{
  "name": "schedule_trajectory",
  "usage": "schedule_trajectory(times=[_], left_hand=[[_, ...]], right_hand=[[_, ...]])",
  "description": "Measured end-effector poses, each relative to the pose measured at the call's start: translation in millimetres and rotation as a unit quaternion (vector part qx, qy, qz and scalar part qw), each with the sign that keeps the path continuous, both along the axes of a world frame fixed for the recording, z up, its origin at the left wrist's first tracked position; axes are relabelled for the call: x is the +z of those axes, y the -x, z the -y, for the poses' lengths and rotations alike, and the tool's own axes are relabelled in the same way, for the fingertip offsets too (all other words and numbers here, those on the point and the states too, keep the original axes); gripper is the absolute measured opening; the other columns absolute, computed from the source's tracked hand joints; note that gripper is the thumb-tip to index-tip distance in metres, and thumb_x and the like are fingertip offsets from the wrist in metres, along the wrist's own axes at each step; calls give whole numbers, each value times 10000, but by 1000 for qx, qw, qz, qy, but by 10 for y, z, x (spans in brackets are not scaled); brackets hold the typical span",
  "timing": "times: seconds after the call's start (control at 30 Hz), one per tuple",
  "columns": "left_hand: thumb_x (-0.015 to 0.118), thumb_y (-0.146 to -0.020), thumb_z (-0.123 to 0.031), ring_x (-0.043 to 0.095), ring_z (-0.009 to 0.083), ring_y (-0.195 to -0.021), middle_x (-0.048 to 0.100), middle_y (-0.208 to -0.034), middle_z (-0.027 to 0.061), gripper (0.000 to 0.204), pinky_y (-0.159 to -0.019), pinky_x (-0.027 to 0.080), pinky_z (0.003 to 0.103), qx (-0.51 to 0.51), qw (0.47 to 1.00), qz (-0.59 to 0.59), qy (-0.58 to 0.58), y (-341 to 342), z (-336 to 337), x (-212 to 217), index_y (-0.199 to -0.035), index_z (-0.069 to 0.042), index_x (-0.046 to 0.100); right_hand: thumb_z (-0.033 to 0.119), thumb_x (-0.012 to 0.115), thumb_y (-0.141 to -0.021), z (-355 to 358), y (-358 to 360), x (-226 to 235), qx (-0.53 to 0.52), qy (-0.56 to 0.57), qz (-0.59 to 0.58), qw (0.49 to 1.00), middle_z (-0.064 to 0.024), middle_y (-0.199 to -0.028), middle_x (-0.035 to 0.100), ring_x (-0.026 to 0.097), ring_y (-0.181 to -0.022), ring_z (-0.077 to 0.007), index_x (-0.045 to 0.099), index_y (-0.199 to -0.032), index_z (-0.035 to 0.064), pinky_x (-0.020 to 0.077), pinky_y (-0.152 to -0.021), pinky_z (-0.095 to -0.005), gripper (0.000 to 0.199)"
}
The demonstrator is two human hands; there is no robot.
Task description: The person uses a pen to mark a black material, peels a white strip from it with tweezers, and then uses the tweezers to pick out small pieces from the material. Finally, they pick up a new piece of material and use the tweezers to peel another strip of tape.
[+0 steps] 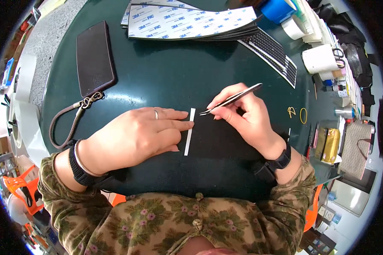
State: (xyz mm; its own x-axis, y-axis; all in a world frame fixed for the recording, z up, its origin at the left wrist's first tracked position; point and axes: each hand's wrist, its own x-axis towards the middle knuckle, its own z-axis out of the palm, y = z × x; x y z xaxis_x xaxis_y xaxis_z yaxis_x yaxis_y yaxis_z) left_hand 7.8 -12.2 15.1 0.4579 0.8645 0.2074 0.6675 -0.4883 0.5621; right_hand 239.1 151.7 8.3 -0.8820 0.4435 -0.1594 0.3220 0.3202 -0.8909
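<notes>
Closest to you, your floral sleeves come in from the lower edge, each wrist wearing a dark band. Your left hand [136, 134] lies flat, palm down, on the dark green desk [166, 72], fingers stretched out and close together, gripping nothing; its fingertips press the left edge of a black sheet [225, 140] right beside a narrow white strip [190, 131]. The strip runs nearly upright along that edge, touching the sheet, with your index and middle fingertips meeting it about halfway up. A ring shows on one finger.

Your right hand [247, 117] rests on the black sheet, fingers pinched around a pair of slim metal tweezers [232, 99]. The tweezers slant down to the left, and their tip sits just beside the upper end of the white strip; you cannot tell from here whether the tip touches it.

A little further out on the left, a dark wallet-like case [94, 57] lies on the desk with a brown wrist strap [66, 121] curling from its clasp toward your left wrist. To the right, two yellow rubber bands [298, 114] lie near the desk's edge.

At the far side sits a stack of white-backed sheets [191, 21] with black sheets beneath, next to a black perforated strip [272, 51]. Beyond them are a blue tape roll [276, 8] and a white cup [319, 58].
</notes>
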Motion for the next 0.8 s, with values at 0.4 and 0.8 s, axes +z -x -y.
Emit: schedule_trajectory(times=[0.4, 0.8], left_hand=[[765, -825, -146, 624, 320, -1244, 676, -1298, 108, 252, -995, 534, 434, 32, 999, 4, 11, -40, -2, 7, -1011, -16, 655], [765, -833, -157, 616, 323, -1258, 671, -1308, 98, 265, -1021, 526, 452, 8, 1000, -19, 5, -12, -1, -7, -1029, -20, 651]], right_hand=[[20, 717, -928, 13, 37, -126, 23, -96, -126, 987, -110, -1017, 686, 668, -881, -149, 591, -1019, 37, 535, -767, -272, 156], [-2, 699, -933, 9, 9, -159, 42, -22, -166, 985, -123, -986, 674, 691, -865, -178, 589, -1026, 39, 558, -771, -292, 150]])
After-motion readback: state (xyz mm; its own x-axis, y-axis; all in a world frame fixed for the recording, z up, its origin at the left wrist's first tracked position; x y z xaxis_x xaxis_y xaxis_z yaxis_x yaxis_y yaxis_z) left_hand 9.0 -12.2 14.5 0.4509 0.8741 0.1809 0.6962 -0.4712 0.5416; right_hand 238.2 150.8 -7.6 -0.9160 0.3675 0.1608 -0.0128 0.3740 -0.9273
